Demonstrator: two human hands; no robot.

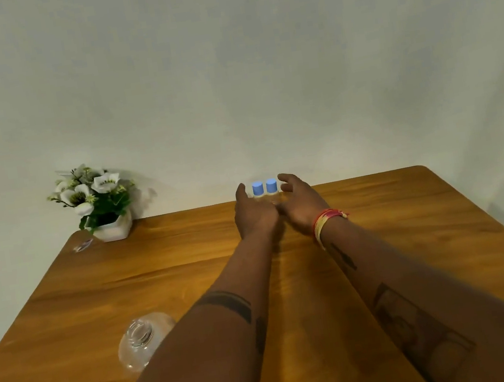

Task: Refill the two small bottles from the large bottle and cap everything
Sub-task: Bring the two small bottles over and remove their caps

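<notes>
**Both hands at the two capped small bottles, far edge of the worktop**

Position of task items. Two small bottles stand side by side, touching or nearly so, at the far edge of the wooden worktop [413, 232], close to the pale wall. The left small bottle [258, 191] and the right small bottle [272, 188] each carry a blue cap. Their clear bodies are mostly hidden behind the hands. The large bottle [142, 341] stands near the front left of the worktop, well apart from the small pair. It is clear, seen from above, and its mouth shows no cap. The left forearm crosses in front of its right side.

Hands. The left hand [254, 215] is just left of the pair, fingers extended upward beside the left cap. The right hand [301, 201] is just right of the pair, fingers loosely spread and bent toward the right cap. The grip of each hand is released; neither closes on a bottle. Whether the palms touch the bottle bodies cannot be determined. The right wrist carries a red and yellow thread band [325, 220].

Surroundings. A white pot of white flowers [99, 204] stands at the far left corner. A small clear item [83, 245], too indistinct to identify, lies just left of the pot.
</notes>
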